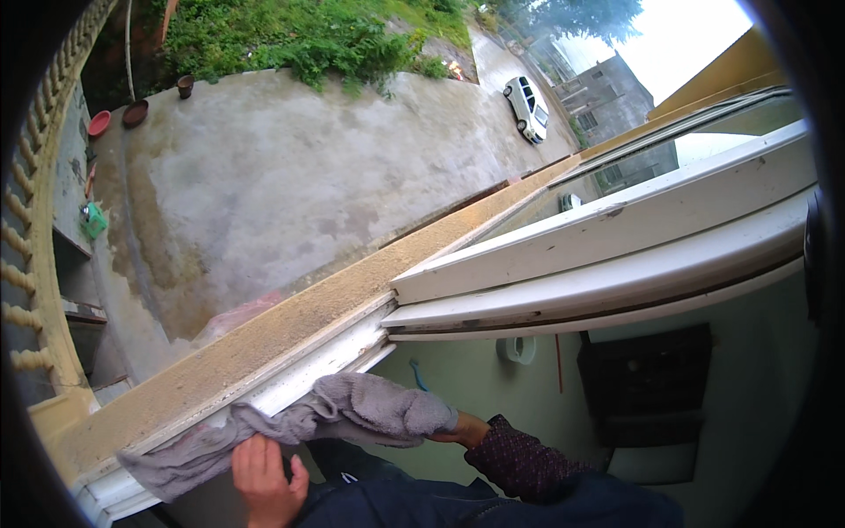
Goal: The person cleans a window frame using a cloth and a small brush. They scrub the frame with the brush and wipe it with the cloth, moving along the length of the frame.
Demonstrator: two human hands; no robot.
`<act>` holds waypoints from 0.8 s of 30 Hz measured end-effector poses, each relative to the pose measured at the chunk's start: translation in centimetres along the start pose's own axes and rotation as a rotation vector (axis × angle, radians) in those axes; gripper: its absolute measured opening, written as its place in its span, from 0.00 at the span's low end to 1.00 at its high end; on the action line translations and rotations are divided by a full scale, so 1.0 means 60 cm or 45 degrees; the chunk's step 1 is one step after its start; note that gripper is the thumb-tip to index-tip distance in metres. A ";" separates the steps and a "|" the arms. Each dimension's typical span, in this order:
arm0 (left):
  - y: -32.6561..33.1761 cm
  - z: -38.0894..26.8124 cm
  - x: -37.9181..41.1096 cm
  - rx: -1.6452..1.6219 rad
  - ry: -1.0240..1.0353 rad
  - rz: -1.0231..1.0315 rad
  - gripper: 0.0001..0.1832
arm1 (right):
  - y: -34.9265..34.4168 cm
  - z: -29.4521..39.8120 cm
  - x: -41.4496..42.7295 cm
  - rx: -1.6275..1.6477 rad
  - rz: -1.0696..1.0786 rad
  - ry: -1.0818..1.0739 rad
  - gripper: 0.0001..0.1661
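Observation:
A grey terry towel lies along the white window-frame track, twisted in its middle and spread flat at its left end. My left hand is on the inner side of the frame, its fingers closed together over the towel's edge and its thumb apart. At the towel's other end is my right hand. The cloth wraps around it, so only the wrist and part of the hand show below a dark patterned sleeve.
A white sliding sash stands right of the towel. Outside the track runs a rough tan ledge, with a concrete yard far below. A balustrade rises at left. A dark piece of furniture is inside.

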State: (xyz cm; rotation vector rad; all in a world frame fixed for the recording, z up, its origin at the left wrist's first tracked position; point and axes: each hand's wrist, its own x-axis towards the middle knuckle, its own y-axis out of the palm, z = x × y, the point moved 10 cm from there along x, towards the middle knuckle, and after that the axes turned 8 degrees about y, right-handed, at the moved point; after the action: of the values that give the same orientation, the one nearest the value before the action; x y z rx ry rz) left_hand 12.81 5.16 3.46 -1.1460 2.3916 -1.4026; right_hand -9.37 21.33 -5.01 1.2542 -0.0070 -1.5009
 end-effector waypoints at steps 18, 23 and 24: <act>0.174 -0.144 0.191 -0.771 0.235 0.023 0.22 | -0.070 -0.019 -0.086 0.320 -0.141 -0.210 0.30; 0.195 -0.276 0.104 -1.936 0.231 0.799 0.17 | -0.062 -0.004 -0.177 0.161 -0.163 -0.406 0.30; 0.205 -0.271 0.094 -2.071 0.055 0.853 0.16 | -0.063 0.004 -0.197 0.143 -0.185 -0.455 0.30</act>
State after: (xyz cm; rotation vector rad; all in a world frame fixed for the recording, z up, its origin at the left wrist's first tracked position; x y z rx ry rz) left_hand -5.36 15.93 4.05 -0.1723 3.2083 0.9523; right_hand -14.42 31.05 0.81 1.0762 -0.2425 -1.8568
